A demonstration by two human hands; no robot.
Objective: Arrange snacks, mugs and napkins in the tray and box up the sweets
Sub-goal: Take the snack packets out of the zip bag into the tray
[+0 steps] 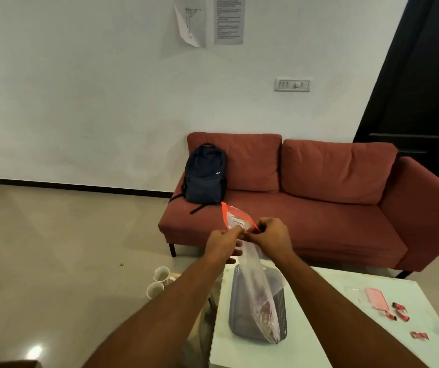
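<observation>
Above the grey tray (279,301), both hands — left hand (222,244), right hand (274,236) — pinch the snack bag (255,282) at its orange zip; best part it evenly, bag upright, so nothing spills.

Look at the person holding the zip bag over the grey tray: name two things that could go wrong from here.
1. Both hands, left hand and right hand, pinch the orange zip of the bag, which hangs over the tray; if it opens suddenly, snacks may spill.
2. The two mugs appear to sit low beside the white table, under the left forearm; they might get knocked.
</observation>
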